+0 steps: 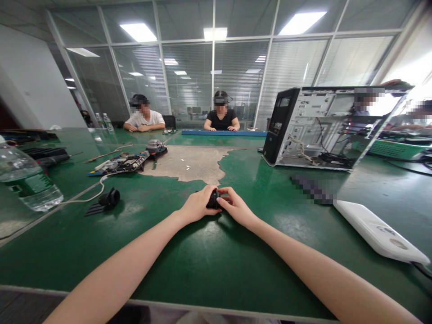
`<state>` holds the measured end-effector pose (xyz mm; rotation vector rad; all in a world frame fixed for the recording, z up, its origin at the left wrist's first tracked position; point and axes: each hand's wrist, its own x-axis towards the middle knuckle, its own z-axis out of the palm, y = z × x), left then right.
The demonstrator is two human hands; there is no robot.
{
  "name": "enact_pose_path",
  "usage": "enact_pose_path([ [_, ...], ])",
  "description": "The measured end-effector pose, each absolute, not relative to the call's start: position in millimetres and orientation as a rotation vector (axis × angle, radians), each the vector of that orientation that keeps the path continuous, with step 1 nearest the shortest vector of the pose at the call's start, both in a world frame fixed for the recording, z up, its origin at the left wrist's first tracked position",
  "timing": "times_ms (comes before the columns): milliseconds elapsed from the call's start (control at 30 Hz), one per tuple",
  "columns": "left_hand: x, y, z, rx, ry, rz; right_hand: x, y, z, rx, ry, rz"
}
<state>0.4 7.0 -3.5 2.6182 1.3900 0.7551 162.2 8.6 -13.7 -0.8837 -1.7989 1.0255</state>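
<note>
Both of my hands meet over the green table (202,252), around a small black part (213,199) that looks like plastic. My left hand (200,202) wraps it from the left, fingers curled over its far side. From the right, my right hand (235,204) grips it between thumb and fingertips. Much of the part is covered, so its exact kind cannot be made out. Off to the left lies another black part (110,198), with a round ring and several flat prongs.
A circuit board (121,163) and a fan-like cooler (155,147) lie back left. A water bottle (29,180) stands left. An open computer case (317,128) stands back right, with a white power bank-like box (381,231) nearer. Two people sit opposite.
</note>
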Motion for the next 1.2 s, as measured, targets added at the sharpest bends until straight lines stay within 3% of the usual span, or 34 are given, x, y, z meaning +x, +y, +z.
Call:
enact_pose_path([
  [1200, 0.4, 6.9, -4.2, 2.639, 1.389, 0.776, 162.3, 6.9, -14.1, -0.839, -1.833, 0.95],
])
